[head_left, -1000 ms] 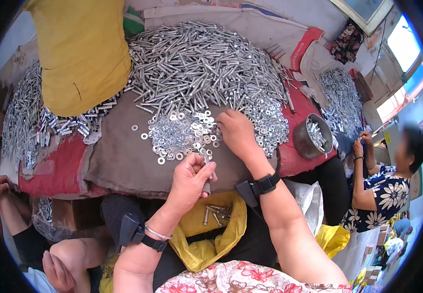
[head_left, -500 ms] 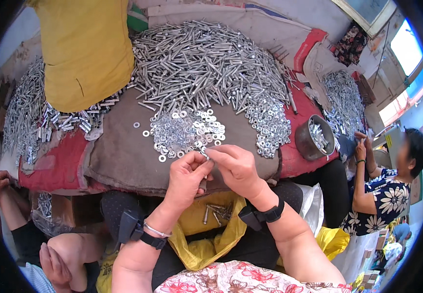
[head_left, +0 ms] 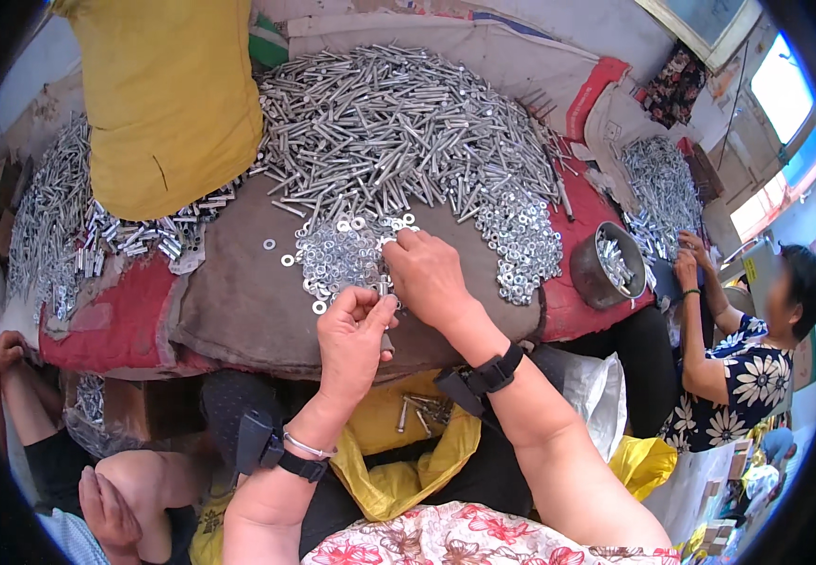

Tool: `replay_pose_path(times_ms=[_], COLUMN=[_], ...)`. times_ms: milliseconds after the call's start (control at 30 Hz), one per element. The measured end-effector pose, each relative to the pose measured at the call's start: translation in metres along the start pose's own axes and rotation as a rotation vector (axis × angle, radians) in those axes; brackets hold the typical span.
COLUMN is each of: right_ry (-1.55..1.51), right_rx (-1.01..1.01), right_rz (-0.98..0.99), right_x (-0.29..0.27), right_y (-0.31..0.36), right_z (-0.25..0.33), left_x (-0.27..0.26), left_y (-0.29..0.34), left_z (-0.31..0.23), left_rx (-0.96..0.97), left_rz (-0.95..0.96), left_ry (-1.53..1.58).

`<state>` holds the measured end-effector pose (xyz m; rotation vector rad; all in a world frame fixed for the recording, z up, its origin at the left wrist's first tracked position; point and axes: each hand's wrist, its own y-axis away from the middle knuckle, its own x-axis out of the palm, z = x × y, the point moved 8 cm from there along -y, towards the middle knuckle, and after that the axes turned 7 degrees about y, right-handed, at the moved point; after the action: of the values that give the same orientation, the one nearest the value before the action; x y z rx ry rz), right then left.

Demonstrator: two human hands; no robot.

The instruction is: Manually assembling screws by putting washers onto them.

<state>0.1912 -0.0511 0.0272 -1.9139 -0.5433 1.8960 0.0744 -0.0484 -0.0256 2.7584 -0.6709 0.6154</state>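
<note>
My left hand (head_left: 355, 331) is closed with thumb and fingers pinched round a silver bolt (head_left: 384, 283), its upper end poking out above the thumb. My right hand (head_left: 430, 275) reaches farther forward, over the right side of the pile of flat washers (head_left: 337, 252). Its fingers are curled down and pressed together at the washers; their tips are partly hidden, so what they hold cannot be made out. Behind the washers rises a big heap of silver bolts (head_left: 370, 122). Below my hands, an open yellow sack (head_left: 397, 490) in my lap has several bolts (head_left: 419, 411) in it.
A second heap of washers (head_left: 519, 240) lies right of my right hand. Beyond it stands a metal pot (head_left: 604, 268) of metal parts. A full yellow sack (head_left: 168, 113) rises at the back left. A co-worker (head_left: 742, 348) handles parts at right; another person's knee (head_left: 149, 480) is at lower left.
My right hand has moved away from my left, forward onto the washer pile. My left hand stays near the same place, and the bolt in it now shows more. The co-worker's hands have lowered slightly.
</note>
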Motion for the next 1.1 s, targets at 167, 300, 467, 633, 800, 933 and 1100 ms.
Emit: replay_pose_path(times_ms=[167, 300, 467, 633, 800, 933, 1100], right_ry=[-0.107, -0.555, -0.666, -1.159, -0.782, 0.131, 0.347], right_rx=[0.116, 0.185, 0.149, 0.508, 0.24, 0.299, 0.32], right_rz=[-0.03, -0.113, -0.136, 0.058, 0.186, 0.038, 0.145], right_x=[-0.006, -0.035, -0.046, -0.021, -0.037, -0.043, -0.014], right_y=[0.012, 0.026, 0.037, 0.05, 0.038, 0.033, 0.033], right_z=[-0.018, -0.014, -0.008, -0.028, -0.044, -0.107, -0.12], left_x=[0.003, 0.005, 0.009, 0.019, 0.02, 0.02, 0.016], left_y=[0.002, 0.002, 0.004, 0.009, 0.011, 0.009, 0.01], left_z=[-0.005, -0.005, -0.006, -0.016, -0.01, -0.013, -0.009], left_rx=[0.026, -0.006, 0.074, 0.437, 0.085, 0.106, 0.083], left_rz=[-0.001, -0.019, 0.047, 0.124, 0.06, 0.072, 0.058], left_ry=[-0.095, -0.125, -0.234, -0.432, -0.161, -0.198, -0.207])
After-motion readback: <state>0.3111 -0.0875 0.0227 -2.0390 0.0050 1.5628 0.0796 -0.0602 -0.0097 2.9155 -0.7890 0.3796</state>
